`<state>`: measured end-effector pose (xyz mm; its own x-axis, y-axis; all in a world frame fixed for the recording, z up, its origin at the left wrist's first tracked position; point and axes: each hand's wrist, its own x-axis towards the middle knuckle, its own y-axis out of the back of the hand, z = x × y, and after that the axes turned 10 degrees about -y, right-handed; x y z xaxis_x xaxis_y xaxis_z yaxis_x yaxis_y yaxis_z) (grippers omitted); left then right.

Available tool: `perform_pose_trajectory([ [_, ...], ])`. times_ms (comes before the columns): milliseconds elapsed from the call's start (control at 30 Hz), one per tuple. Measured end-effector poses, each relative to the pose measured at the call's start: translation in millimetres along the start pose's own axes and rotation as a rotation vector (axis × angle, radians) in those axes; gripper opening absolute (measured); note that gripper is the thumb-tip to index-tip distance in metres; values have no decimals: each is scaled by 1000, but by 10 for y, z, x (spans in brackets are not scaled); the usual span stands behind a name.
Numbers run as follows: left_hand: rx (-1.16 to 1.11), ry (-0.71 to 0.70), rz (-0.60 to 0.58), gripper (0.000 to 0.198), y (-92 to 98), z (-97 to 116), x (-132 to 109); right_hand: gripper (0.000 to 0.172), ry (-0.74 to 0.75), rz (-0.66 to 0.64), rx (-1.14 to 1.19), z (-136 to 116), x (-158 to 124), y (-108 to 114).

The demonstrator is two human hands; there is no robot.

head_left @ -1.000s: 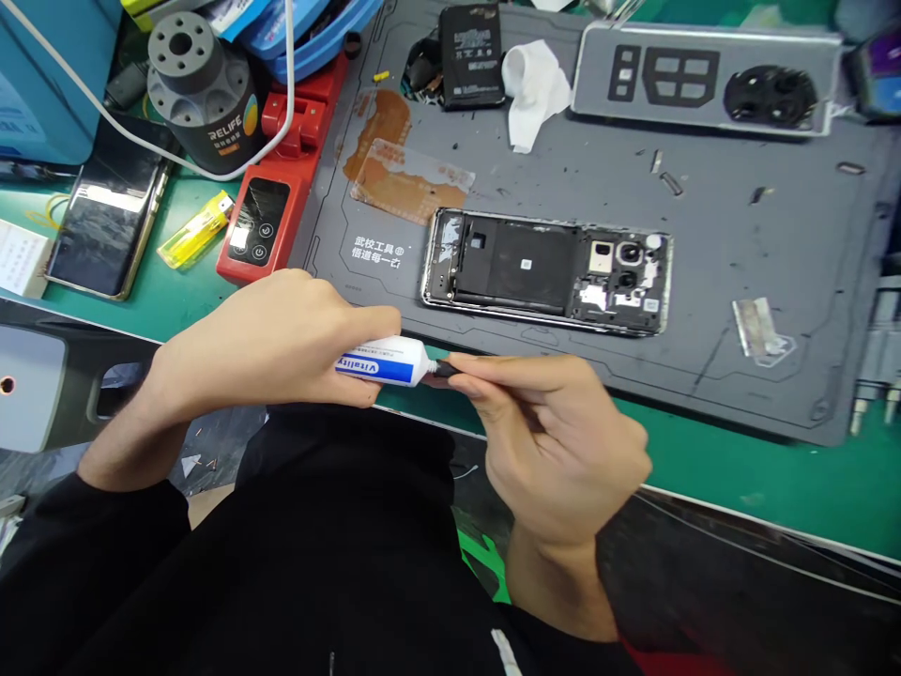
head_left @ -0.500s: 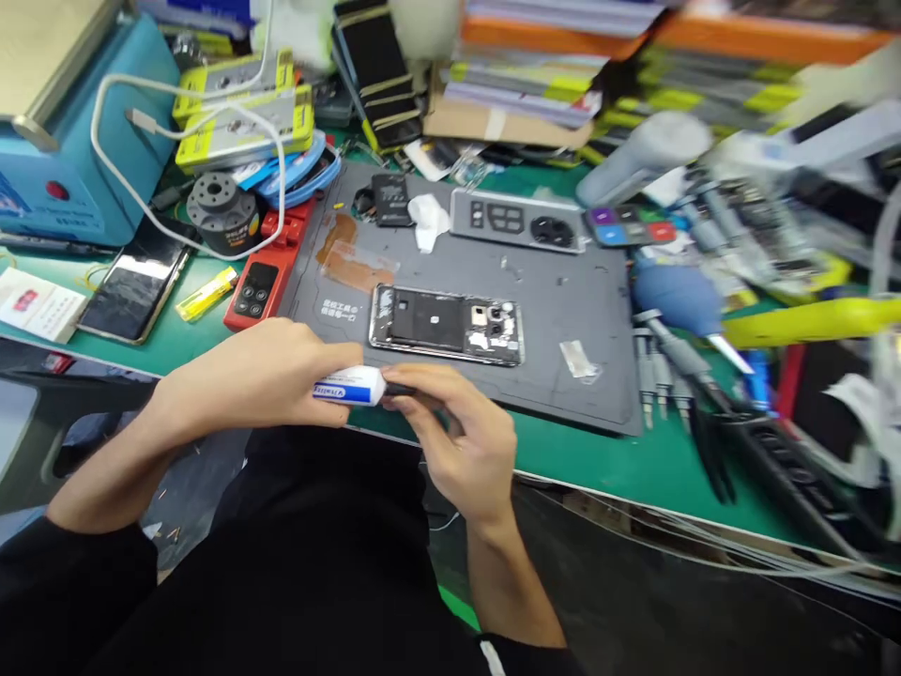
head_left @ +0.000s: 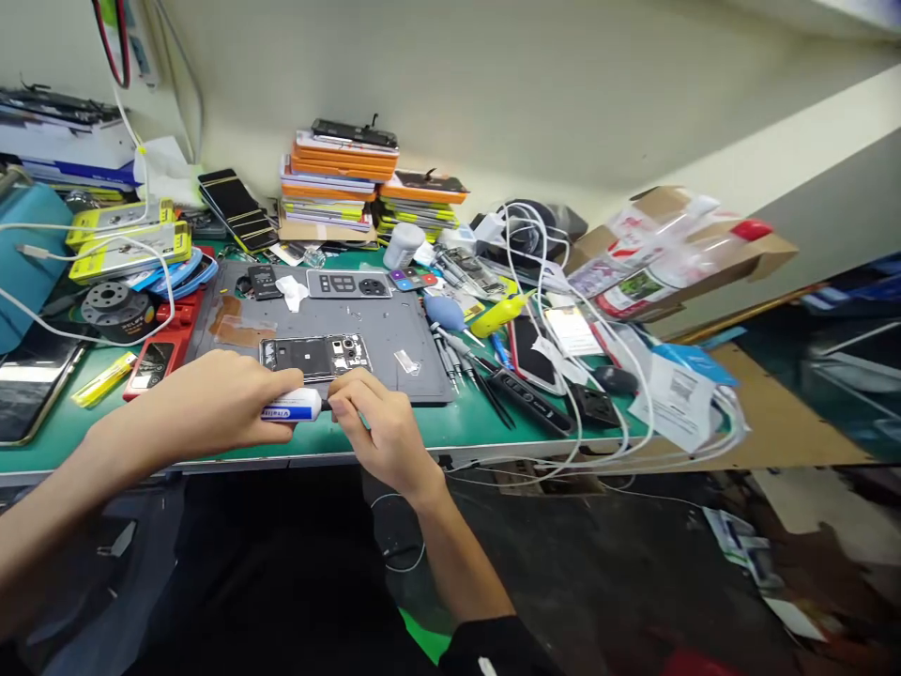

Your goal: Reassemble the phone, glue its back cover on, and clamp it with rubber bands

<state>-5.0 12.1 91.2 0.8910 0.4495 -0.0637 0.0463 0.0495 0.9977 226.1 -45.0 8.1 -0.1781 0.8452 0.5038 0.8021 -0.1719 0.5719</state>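
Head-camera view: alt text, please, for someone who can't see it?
The left hand grips a white-and-blue squeeze tube while the right hand pinches its dark tip, in front of an opened black phone on a grey rectangular mat.

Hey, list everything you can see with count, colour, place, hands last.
Workbench: one, green, across the middle
Mat: one, gray, on the workbench
Opened phone: one, mostly black, near side of mat
Battery: one, black, far left of mat
Tissue: one, white, beside the battery
Phone back panel: one, gray, far edge of mat
Device: one, red, left edge of mat
Lighter: one, yellow, left of the device
Boxes: many, orange and yellow, stacked by the wall
Cardboard box: one, brown, right end
Cables: several, white, both ends
Tools: too many to count, mixed colours, right of mat
Tube: one, white and blue, in left hand
Left hand: one, bare, around tube
Right hand: one, bare, at tube's dark tip
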Motion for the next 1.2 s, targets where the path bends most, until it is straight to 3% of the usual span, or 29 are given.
perform_pose_trajectory([
  [167,109,-53,-14,17,189,153,288,34,-57,-9,82,59,-68,227],
  [267,172,-105,-41,13,324,252,529,46,-202,24,216,132,-138,377],
  [400,307,-193,-24,16,476,415,978,48,-364,98,316,275,-232,605],
  [533,342,-326,25,19,555,583,1555,54,-475,171,332,514,-386,1012],
  [633,289,-364,80,27,551,667,2073,61,-557,346,315,770,-594,1427],
  [733,236,-307,148,36,462,719,2587,80,-605,589,515,998,-839,1778],
  [867,224,-338,197,38,194,767,3080,82,-606,687,669,1092,-1096,1962],
  [967,226,-419,230,39,-41,798,3290,81,-593,695,642,1125,-1186,1977],
  [1067,236,-425,263,42,-187,836,3350,75,-546,679,584,1223,-1201,1977],
  [1200,263,-385,255,43,-184,839,3032,44,-442,588,623,1295,-1189,1817],
])
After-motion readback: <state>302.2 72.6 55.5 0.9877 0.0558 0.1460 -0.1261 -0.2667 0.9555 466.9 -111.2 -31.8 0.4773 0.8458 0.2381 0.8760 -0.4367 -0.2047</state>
